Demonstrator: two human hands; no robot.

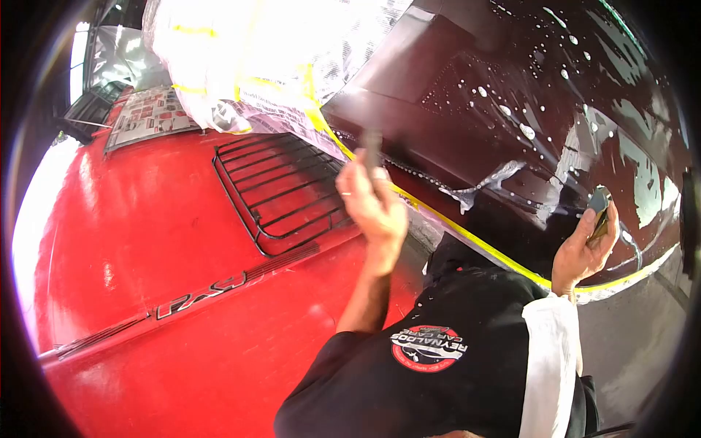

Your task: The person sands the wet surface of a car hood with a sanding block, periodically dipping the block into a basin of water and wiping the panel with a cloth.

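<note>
Red bodywork (182, 241) filled the left with a black grille (281, 193) set in it, and a dark glossy panel (511, 66) rose on the right, beaded with soapy drops (526, 131). Yellow tape (467, 233) ran along the seam. The right hand (580, 255) was closed around a small grey pad (599, 204), held against the wet panel near its lower edge. The left hand (374, 208) pinched a thin grey tool (372, 150), blurred, just above the tape. Risky, I'd say: slick fingers could let the pad slide, or the tool could nick the tape. The pad looked flat, dark-edged and half hidden by the fingers.
</note>
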